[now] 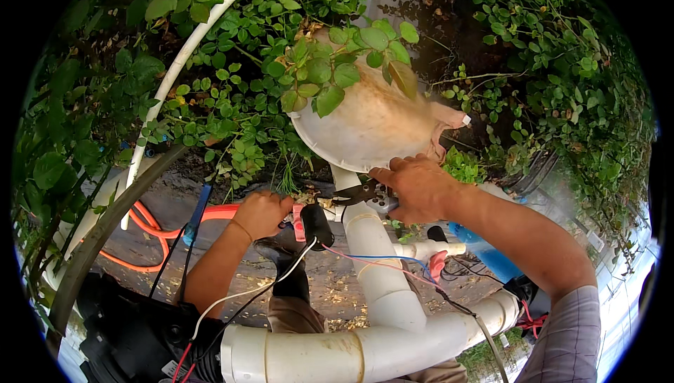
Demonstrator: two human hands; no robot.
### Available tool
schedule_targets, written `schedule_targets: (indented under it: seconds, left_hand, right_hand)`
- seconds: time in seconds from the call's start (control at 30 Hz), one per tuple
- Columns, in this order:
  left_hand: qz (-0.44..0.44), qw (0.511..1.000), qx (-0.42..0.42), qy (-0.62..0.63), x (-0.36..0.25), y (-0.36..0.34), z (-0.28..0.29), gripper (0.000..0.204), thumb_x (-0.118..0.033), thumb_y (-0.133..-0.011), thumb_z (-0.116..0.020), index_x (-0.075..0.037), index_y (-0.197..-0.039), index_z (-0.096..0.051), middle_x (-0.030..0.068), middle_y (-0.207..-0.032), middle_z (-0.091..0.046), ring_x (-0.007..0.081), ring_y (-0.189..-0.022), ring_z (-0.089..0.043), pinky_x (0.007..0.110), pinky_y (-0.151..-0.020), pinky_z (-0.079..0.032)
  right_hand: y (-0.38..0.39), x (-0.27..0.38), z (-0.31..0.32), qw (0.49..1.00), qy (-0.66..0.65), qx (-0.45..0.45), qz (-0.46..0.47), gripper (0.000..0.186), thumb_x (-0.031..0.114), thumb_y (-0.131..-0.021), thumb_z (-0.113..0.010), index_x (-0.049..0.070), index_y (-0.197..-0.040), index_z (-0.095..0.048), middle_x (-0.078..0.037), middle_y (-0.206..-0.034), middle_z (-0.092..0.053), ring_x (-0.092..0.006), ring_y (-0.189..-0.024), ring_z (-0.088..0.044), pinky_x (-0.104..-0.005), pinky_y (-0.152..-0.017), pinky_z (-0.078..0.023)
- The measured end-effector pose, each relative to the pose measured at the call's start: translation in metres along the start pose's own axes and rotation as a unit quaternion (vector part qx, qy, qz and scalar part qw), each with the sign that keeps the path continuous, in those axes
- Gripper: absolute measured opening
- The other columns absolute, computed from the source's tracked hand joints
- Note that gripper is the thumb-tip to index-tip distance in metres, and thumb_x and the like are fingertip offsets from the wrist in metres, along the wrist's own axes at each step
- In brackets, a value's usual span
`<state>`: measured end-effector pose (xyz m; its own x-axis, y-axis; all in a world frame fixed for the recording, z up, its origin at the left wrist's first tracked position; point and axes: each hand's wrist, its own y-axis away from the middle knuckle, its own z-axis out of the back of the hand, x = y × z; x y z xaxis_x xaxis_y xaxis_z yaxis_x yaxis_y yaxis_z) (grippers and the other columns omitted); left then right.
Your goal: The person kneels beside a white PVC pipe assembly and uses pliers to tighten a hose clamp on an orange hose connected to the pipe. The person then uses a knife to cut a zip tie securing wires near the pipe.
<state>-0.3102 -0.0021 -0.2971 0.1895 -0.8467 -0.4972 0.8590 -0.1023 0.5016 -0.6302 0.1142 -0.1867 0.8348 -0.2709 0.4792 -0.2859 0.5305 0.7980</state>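
The right hand [419, 190] wraps what seem to be dark pliers [360, 194] across the white pipe [374, 242], the left hand [263, 213] curls beside the red handle [298, 223], hold hidden, and pressing off-centre on that curve could make them slip onto 2 thin wires [379, 257].

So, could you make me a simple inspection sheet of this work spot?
Surface: dark ground strewn with dry leaf bits.
Job's things: thick white pipe; dark metal tool, seemingly pliers; red handle beside a black cylinder.
Clutter: orange hose looping at the left; dusty, rounded whitish thing beyond the tool.
Hands: left hand by the red handle, fingers curled; right hand at the tool; exact grips unclear.
Cables: white wire, blue wire and others crossing near the pipe.
Surroundings: green bushes; curved white pole at the left.
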Motion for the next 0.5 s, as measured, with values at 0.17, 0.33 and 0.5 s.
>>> schedule_targets:
  seconds: [0.17, 0.33, 0.5]
  left_hand:
    - [0.011, 1.0, -0.018, 0.003, -0.003, -0.002, -0.001, 0.041, -0.021, -0.056, -0.079, -0.012, -0.089, -0.057, 0.007, -0.075, -0.063, 0.0264, -0.078, -0.063, 0.037, -0.064, -0.053]
    - [0.044, 0.999, -0.025, 0.008, -0.006, -0.003, -0.004, 0.037, -0.018, -0.057, -0.074, -0.013, -0.091, -0.06, 0.0073, -0.076, -0.064, 0.027, -0.077, -0.062, 0.039, -0.065, -0.051]
    - [0.07, 0.996, -0.021, 0.044, -0.01, -0.001, -0.001, 0.033, -0.015, -0.056, -0.074, -0.013, -0.086, -0.059, 0.0074, -0.076, -0.064, 0.0277, -0.077, -0.062, 0.04, -0.064, -0.051]
  right_hand:
    - [-0.006, 0.005, 0.0, 0.999, -0.053, -0.002, 0.005, 0.066, 0.028, -0.069, -0.073, 0.004, -0.127, -0.054, -0.021, -0.103, -0.062, -0.0386, -0.096, -0.062, -0.0453, -0.086, -0.049]
    - [-0.012, 0.007, -0.008, 0.993, -0.071, 0.039, -0.08, 0.07, 0.03, -0.07, -0.072, -0.002, -0.127, -0.048, -0.024, -0.107, -0.06, -0.0409, -0.099, -0.061, -0.0458, -0.088, -0.049]
    - [-0.013, 0.002, -0.019, 0.989, -0.103, 0.043, -0.097, 0.074, 0.032, -0.071, -0.07, -0.006, -0.128, -0.042, -0.026, -0.111, -0.058, -0.0416, -0.102, -0.06, -0.045, -0.09, -0.049]
